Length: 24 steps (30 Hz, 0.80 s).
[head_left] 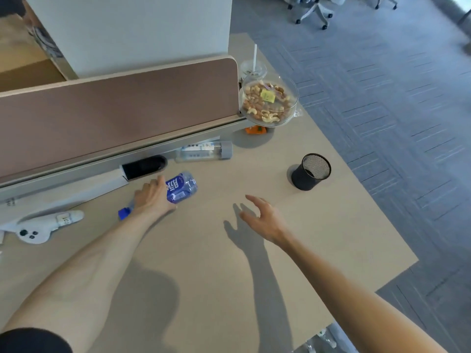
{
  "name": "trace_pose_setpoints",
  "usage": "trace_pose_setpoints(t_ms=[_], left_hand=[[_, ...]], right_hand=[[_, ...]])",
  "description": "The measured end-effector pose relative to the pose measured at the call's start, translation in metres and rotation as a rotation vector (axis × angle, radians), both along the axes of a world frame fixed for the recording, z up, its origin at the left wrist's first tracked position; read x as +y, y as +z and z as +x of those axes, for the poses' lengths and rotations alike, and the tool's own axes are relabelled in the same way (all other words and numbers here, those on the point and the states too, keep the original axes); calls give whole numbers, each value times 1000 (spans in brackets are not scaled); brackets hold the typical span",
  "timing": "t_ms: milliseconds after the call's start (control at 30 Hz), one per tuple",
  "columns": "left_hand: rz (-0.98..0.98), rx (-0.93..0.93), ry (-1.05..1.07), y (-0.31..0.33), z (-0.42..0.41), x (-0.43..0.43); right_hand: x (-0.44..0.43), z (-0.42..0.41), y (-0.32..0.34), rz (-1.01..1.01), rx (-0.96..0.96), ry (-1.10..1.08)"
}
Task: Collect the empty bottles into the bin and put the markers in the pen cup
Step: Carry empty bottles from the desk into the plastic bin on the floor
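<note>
From the head camera I see my left hand (153, 196) at centre-left of the frame, fingers curled round a clear plastic bottle with a blue label and blue cap (182, 187) that lies on its side on the beige desk (204, 263). My right hand (262, 217) hovers mid-frame, fingers spread, holding nothing. A black mesh pen cup (309, 173) stands upright right of centre, well apart from both hands. A second clear bottle with a grey cap (204, 152) lies higher up, just beside the brown divider panel (114, 110).

A pale beige desk (331, 238) stood against a brown divider screen (114, 110), a white wall panel (127, 29) behind it. Grey-blue carpet tiles (395, 98) covered the floor, with wheeled chair bases (314, 11) farther off.
</note>
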State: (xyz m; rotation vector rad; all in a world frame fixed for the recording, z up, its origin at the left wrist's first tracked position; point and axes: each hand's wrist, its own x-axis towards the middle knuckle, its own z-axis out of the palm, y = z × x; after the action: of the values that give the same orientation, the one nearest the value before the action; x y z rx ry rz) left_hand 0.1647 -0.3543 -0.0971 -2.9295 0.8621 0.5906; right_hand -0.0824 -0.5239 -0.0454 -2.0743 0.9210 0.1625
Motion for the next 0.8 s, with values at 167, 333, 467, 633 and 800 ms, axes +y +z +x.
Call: trace_pose_setpoints(t_ms=[167,333,467,633,800], left_hand=[[-190,206,210,8,-44,24],[-664,531,643,25,-75,49],[-1030,754,781,61,-96,59],[-1138,739,809,107,-117,61],[-1209,629,824,134,-117,53]], right_hand=[[6,6,-2,-3,25,70],[5,22,8,-58,33,184],[2,33,8,-88,40,267],[-12,57,-4,-130,23,341],[-34,92,-11,-288,-72,383]])
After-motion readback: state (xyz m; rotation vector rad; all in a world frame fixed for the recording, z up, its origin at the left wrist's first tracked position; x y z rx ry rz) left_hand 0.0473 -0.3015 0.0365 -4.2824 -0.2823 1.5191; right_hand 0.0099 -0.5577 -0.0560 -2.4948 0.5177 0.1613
